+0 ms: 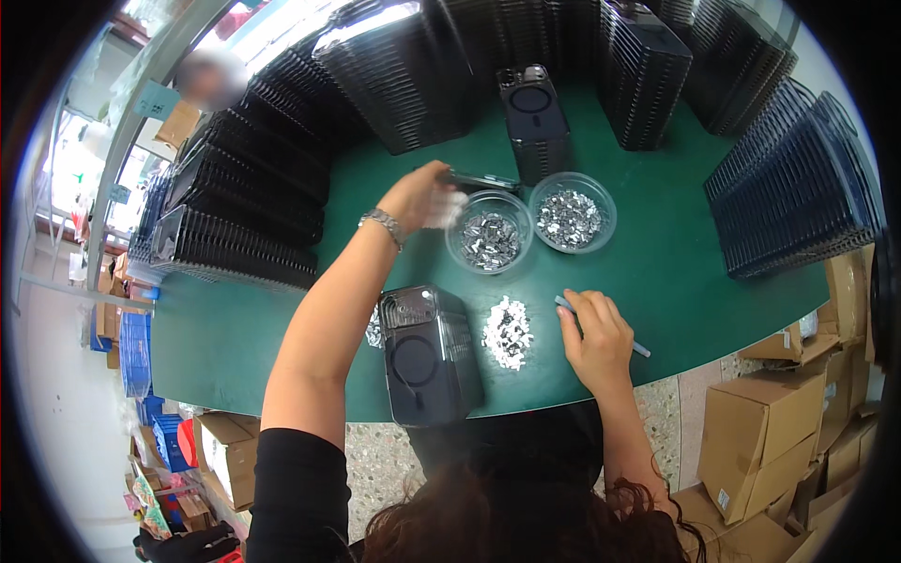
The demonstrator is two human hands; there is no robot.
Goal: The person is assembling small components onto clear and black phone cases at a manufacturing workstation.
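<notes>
Stick (pixel 641 350) sits in right hand (pixel 598 340), dark case (pixel 490 181) beside left hand (pixel 419 201).

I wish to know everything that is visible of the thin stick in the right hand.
The stick is slim, straight and pale grey-blue, perhaps plastic. The right hand holds it, hiding its middle, with an end showing on each side. In this view it slants down rightward over the green table; whether it touches that is unclear.

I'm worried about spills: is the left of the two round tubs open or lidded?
Open: no lid shows on the left clear tub, and the small silvery pieces inside lie in plain view.
</notes>
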